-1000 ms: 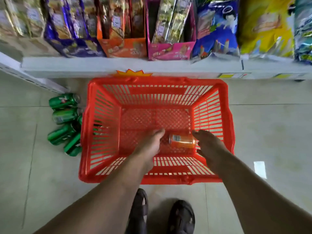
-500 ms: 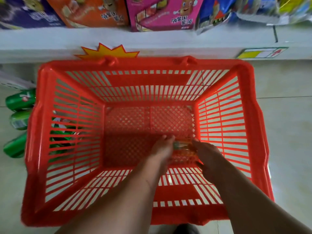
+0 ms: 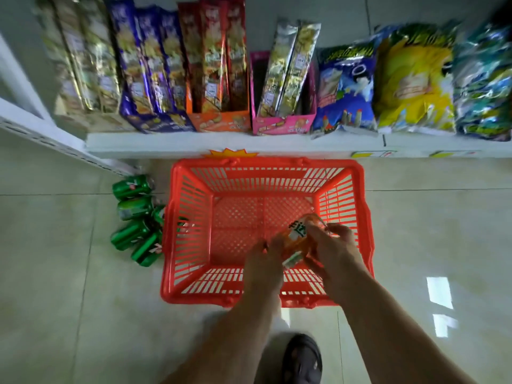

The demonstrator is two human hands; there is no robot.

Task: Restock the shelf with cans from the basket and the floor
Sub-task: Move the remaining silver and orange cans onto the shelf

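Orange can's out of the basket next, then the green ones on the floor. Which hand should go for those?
Left. The green cans lie left of the basket, nearest the left hand; the right hand grips the orange can more fully.

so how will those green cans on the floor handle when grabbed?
The green cans lie on their sides on smooth tile floor, so a nudge probably rolls them. They look rigid and glossy, perhaps slippery. Full or empty can't be told.
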